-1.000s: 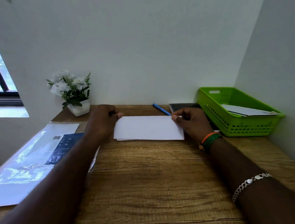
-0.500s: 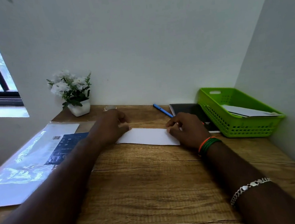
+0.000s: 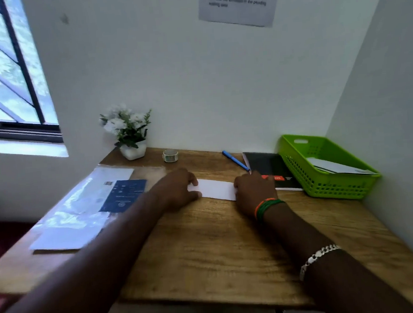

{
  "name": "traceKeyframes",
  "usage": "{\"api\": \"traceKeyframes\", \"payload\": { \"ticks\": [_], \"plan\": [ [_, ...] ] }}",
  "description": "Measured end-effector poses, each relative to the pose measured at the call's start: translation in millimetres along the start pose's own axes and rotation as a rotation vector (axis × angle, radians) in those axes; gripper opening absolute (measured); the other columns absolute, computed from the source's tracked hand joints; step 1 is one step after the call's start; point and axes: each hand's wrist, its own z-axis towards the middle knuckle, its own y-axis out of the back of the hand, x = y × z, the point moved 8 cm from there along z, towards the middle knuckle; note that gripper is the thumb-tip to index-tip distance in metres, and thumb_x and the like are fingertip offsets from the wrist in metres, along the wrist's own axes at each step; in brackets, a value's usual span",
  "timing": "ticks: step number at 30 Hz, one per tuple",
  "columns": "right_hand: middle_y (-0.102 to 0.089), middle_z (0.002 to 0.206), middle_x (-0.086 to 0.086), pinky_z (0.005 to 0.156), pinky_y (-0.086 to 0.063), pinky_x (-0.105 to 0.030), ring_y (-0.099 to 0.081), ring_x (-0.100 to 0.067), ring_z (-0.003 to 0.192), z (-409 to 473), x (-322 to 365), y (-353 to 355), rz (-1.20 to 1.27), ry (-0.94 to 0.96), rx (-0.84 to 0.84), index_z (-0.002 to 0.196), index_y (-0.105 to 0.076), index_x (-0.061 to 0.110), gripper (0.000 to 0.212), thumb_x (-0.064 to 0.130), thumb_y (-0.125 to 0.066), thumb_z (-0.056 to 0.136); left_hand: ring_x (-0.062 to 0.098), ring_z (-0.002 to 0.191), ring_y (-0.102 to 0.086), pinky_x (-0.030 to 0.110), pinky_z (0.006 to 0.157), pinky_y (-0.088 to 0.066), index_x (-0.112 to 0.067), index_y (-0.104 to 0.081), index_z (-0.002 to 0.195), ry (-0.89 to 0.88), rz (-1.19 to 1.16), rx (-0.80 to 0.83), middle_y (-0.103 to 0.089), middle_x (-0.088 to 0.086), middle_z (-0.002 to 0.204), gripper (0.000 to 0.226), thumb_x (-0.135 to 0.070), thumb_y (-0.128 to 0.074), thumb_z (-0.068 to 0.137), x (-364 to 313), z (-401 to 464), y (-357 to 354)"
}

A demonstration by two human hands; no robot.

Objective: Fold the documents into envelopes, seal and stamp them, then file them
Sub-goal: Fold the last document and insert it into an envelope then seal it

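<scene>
White walls closed in the wooden tabletop (image 3: 215,249) on two sides, with a window (image 3: 8,73) at the left and a printed notice (image 3: 239,2) taped high on the back wall. Toward the far middle of the tabletop lay the folded white document (image 3: 215,189), flat, with a hand at each end. The left hand (image 3: 176,192) rested palm down on its left end, fingers (image 3: 192,181) close together and laid onto the paper. The right hand (image 3: 252,189) covered its right end; whether its fingers were pressed flat or curled I could not tell. Left of the paper lay a clear plastic packet of envelopes (image 3: 86,210) with a blue label. Along the back edge stood a small pot of white flowers (image 3: 129,135), a roll of tape (image 3: 170,155) and a blue pen (image 3: 235,160). A black notebook (image 3: 270,168) lay just beside the right hand, and beyond it a green basket (image 3: 326,189) held white paper.
</scene>
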Motion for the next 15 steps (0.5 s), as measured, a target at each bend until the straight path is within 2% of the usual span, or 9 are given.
{"api": "traceKeyframes", "payload": {
  "ticks": [3, 5, 7, 10, 13, 15],
  "plan": [
    [-0.060, 0.132, -0.004, 0.107, -0.036, -0.051, -0.048, -0.027, 0.129, -17, -3, 0, 0.040, 0.015, 0.030, 0.130, -0.059, 0.027, 0.034, 0.030, -0.045, 0.099, 0.009, 0.127, -0.048, 0.031, 0.103, -0.042, -0.035, -0.060, 0.129, -0.021, 0.003, 0.034, -0.052, -0.013, 0.135, 0.044, -0.046, -0.073, 0.088, 15, -39, 14],
    [-0.053, 0.144, 0.001, 0.106, -0.038, -0.050, -0.044, -0.026, 0.133, -28, -2, 0, 0.121, 0.034, -0.009, 0.131, -0.059, 0.030, 0.035, 0.034, -0.046, 0.098, 0.006, 0.123, -0.049, 0.032, 0.103, -0.045, -0.037, -0.061, 0.127, -0.037, 0.027, -0.048, -0.051, -0.016, 0.131, 0.047, -0.048, -0.076, 0.084, 41, -75, 40],
    [-0.043, 0.153, 0.005, 0.107, -0.040, -0.049, -0.041, -0.026, 0.137, -38, 6, 4, 0.205, 0.087, -0.127, 0.129, -0.060, 0.035, 0.036, 0.039, -0.052, 0.095, 0.006, 0.121, -0.053, 0.034, 0.105, -0.046, -0.041, -0.063, 0.121, -0.027, 0.030, -0.160, -0.054, -0.019, 0.129, 0.047, -0.055, -0.078, 0.079, 77, -112, 66],
    [-0.050, 0.144, 0.007, 0.108, -0.041, -0.046, -0.045, -0.021, 0.132, -53, 43, 19, 0.472, 0.270, -0.265, 0.115, -0.068, 0.034, 0.027, 0.034, -0.059, 0.090, 0.005, 0.118, -0.058, 0.034, 0.106, -0.046, -0.037, -0.069, 0.118, -0.006, -0.010, -0.233, -0.060, -0.017, 0.127, 0.054, -0.065, -0.073, 0.073, 128, -159, 88],
    [-0.054, 0.134, 0.008, 0.107, -0.040, -0.037, -0.045, -0.014, 0.125, -71, 109, 36, 0.642, 0.485, -0.232, 0.106, -0.073, 0.030, 0.020, 0.026, -0.065, 0.088, 0.009, 0.116, -0.062, 0.036, 0.105, -0.046, -0.043, -0.069, 0.108, 0.019, -0.088, -0.315, -0.065, -0.015, 0.123, 0.027, -0.057, -0.061, 0.086, 160, -185, 98],
    [-0.059, 0.123, 0.008, 0.102, -0.044, -0.036, -0.049, -0.012, 0.117, -85, 160, 47, 0.659, 0.625, -0.215, 0.105, -0.073, 0.029, 0.018, 0.031, -0.068, 0.089, 0.009, 0.114, -0.063, 0.037, 0.104, -0.047, -0.046, -0.069, 0.101, 0.035, -0.145, -0.371, -0.068, -0.016, 0.119, 0.026, -0.057, -0.047, 0.093, 171, -189, 99]
  ]
}}
